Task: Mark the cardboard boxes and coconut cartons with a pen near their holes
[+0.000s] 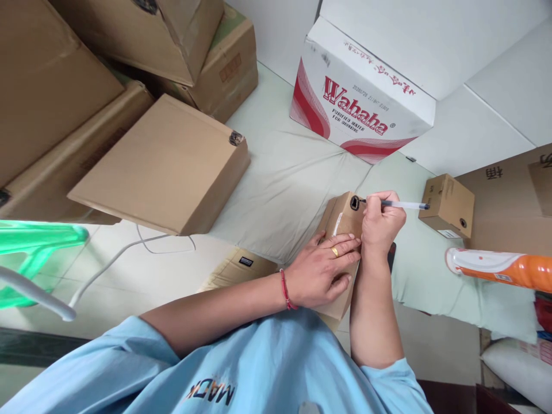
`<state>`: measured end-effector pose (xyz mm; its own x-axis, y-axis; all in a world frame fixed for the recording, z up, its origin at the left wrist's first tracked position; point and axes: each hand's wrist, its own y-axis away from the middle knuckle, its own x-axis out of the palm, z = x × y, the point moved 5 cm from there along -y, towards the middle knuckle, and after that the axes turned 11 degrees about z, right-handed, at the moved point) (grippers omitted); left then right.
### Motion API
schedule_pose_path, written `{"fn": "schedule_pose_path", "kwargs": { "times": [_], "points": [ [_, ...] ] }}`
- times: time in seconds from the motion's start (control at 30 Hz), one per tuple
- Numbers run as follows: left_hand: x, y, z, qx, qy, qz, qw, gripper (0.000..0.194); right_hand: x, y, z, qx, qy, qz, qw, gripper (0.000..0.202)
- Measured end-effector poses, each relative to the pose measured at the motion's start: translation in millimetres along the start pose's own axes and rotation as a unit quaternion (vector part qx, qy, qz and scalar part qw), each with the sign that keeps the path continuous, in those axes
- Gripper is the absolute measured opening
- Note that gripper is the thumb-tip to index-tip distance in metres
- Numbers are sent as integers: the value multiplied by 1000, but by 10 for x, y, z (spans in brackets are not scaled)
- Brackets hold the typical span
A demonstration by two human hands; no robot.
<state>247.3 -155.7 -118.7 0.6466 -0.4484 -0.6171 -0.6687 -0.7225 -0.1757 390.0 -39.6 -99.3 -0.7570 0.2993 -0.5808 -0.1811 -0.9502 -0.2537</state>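
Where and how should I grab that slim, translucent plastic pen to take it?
Probably pinch the slim, translucent plastic pen by its rear barrel, coming from the person's right: that straight end sticks out free beyond the right hand, which grips nearer the writing tip.

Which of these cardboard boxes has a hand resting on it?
The brown box nearest the light-blue shirt: the left hand lies across it, the right hand holds a pen beside its black mark. No other box is touched.

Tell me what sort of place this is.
Probably a room at home or a small storeroom: cardboard boxes are piled up, a water carton stands on pale cloth, and there's a green stool.
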Motion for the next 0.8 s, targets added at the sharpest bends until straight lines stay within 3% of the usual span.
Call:
{"fn": "schedule_pose_path", "kwargs": {
  "times": [0.8],
  "points": [
    [-3, 7, 3, 10, -2, -20, 1000, 48, -15, -1, 23, -6, -6, -14, 1000, 14]
  ]
}}
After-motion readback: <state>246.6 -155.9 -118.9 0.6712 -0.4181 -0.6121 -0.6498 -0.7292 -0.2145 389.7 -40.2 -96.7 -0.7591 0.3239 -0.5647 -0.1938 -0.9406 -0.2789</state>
